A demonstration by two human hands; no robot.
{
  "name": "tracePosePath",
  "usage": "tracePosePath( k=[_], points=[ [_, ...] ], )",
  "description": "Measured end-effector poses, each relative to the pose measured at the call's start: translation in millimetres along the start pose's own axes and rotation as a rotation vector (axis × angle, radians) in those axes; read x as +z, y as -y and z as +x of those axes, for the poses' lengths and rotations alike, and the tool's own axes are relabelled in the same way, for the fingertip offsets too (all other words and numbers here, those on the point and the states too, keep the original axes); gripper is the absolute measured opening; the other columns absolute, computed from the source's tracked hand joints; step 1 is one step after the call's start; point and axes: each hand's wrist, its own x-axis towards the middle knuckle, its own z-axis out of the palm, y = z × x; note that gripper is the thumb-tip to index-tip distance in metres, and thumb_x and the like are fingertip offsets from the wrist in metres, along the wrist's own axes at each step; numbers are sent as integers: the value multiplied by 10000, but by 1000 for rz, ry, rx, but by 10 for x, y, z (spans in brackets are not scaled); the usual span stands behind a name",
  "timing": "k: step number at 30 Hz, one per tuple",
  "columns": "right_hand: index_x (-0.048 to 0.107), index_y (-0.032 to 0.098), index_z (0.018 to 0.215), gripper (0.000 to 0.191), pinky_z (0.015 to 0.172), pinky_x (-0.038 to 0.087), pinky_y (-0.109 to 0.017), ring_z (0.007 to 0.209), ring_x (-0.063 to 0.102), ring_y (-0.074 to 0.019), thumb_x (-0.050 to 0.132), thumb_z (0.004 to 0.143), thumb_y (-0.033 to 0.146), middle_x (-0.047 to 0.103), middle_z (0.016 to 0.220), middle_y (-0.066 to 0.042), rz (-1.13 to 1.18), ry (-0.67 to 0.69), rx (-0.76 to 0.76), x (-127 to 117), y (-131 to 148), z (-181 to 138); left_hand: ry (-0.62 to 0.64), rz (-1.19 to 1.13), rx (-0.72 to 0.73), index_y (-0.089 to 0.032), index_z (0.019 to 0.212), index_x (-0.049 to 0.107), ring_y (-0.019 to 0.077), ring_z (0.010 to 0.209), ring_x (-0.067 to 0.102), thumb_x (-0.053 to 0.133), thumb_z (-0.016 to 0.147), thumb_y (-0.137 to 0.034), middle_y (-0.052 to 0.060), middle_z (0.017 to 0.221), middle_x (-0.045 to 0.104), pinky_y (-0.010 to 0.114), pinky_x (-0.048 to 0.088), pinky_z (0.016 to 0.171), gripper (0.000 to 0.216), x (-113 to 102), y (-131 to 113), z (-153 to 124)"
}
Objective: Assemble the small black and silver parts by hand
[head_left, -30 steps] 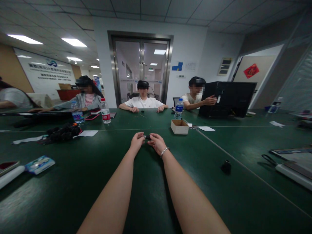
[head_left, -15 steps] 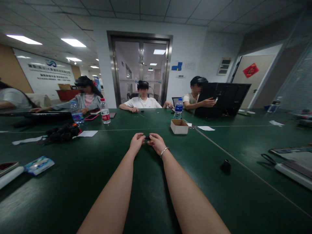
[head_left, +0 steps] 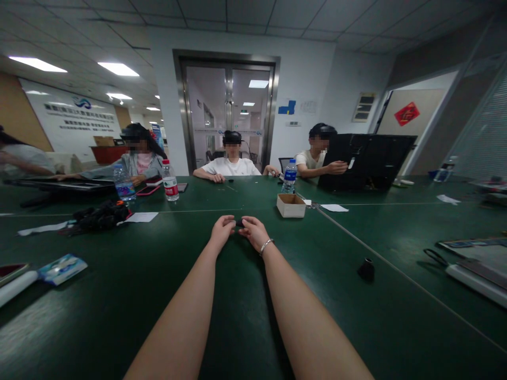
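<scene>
Both arms reach out over the green table [head_left: 237, 316]. Between my hands is a small dark object [head_left: 239, 223], too small to name and partly covered by fingers. My left hand [head_left: 223, 230] pinches its left end, where a pale bit shows at the fingertips. From the other side my right hand [head_left: 254, 232], with a silver bracelet [head_left: 266, 246] at the wrist, has its fingers closed on the dark part. A small open cardboard box [head_left: 291, 206] stands beyond my right hand.
A black cone-shaped piece [head_left: 366, 269] is on the right. Bottles [head_left: 170, 182] stand toward the far side, with black cables [head_left: 101, 215] at the left. A blue-white packet [head_left: 63, 269] lies near left. Across the table, a person holds a large black panel [head_left: 364, 161].
My hands and the small dark object have hardly moved. The black panel at the far right has turned slightly, and the panel at far left is tilted up more.
</scene>
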Motion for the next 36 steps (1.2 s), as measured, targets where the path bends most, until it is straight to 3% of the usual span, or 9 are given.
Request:
tracePosePath(
  k=[5,8,12,16,19,22,29,33,36],
  points=[
    [552,153,856,98,479,506,-190,415,580,-68,559,787,83,575,608,35,-1,-7,-2,4,8,-11,-21,112,19,-121,796,600,117,589,561,541,760,-355,47,676,605,246,459,577,244,-10,39,25],
    [551,155,850,108,473,505,-189,413,578,-65,557,781,72,577,621,37,8,-13,-9,1,5,-10,28,104,90,-136,840,611,122,692,580,583,710,-225,61,789,627,231,463,620,160,-21,20,-2],
    [554,156,846,103,457,499,-190,410,579,-69,566,778,80,582,628,34,8,-7,-12,-1,-8,0,-10,32,64,-158,969,577,139,800,592,606,626,-96,87,970,614,241,482,658,350,3,-25,-25],
    [558,157,841,113,457,494,-185,409,578,-65,606,758,96,594,643,30,2,-3,-12,-4,-19,11,-85,28,-49,-139,902,572,136,682,596,612,696,-249,83,856,620,253,482,595,237,23,-5,11],
    [559,150,847,108,459,492,-184,412,580,-65,594,764,89,594,640,27,2,0,-13,-2,-18,10,-72,100,-28,-127,766,582,119,550,551,564,744,-403,49,657,589,231,437,515,277,0,39,37],
    [559,147,841,109,458,491,-182,415,581,-67,593,761,81,585,627,32,3,2,-15,1,-10,1,-27,91,41,-129,760,606,98,546,521,602,716,-360,29,628,575,212,419,526,235,-31,51,28],
    [555,152,848,111,454,490,-176,416,576,-59,597,761,97,599,640,34,-7,-1,-16,-1,-16,-1,19,15,22,-162,872,626,137,779,582,639,666,-243,74,912,625,229,462,638,222,-13,-59,-41],
    [561,152,841,109,447,485,-174,416,577,-61,610,755,107,593,629,32,-16,11,-27,-2,-30,13,-55,-13,-84,-134,851,588,122,686,588,570,738,-352,70,826,621,235,465,609,246,-5,-22,2],
    [565,152,830,110,450,491,-179,416,577,-64,622,746,109,587,624,33,-10,5,-30,-8,-34,20,-42,58,-45,-125,767,583,113,597,562,568,739,-397,44,685,600,239,458,588,274,-15,39,31]
  ],
)
